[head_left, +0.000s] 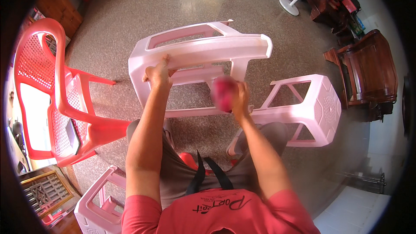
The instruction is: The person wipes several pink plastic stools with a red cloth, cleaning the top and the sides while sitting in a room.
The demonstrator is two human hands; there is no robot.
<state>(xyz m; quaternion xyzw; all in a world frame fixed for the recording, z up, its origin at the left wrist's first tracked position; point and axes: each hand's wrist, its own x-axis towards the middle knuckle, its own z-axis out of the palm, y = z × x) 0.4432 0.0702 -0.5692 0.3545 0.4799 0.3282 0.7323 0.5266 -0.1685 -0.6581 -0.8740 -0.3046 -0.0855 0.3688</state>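
The pink stool lies on its side just ahead of the person, its seat end to the left and its legs reaching right. The left hand is gripping it by the edge of a leg close to the seat, fingers bent over the plastic, while the right hand is closed round a bunched red cloth at the near side of the frame, beside the crossbar. The step in hand looks like rubbing the frame with the cloth. To do that well, the left hand should bear down firmly enough that the light frame does not rock or skid, and the right should press the cloth flat and follow each leg and bar along its length, working into the inner corners where they join. Turning out a fresh fold of the cloth would probably help. Some things are hard to make out: the cloth is blurred, so whether it touches the plastic cannot be told, and the right fingers are partly lost behind it. The left fingertips on the underside of the leg are hidden, as is the stool's floor side. A second stool to the right shows well, but a third stool at the near left is cut off by the sleeve and the lower edge.
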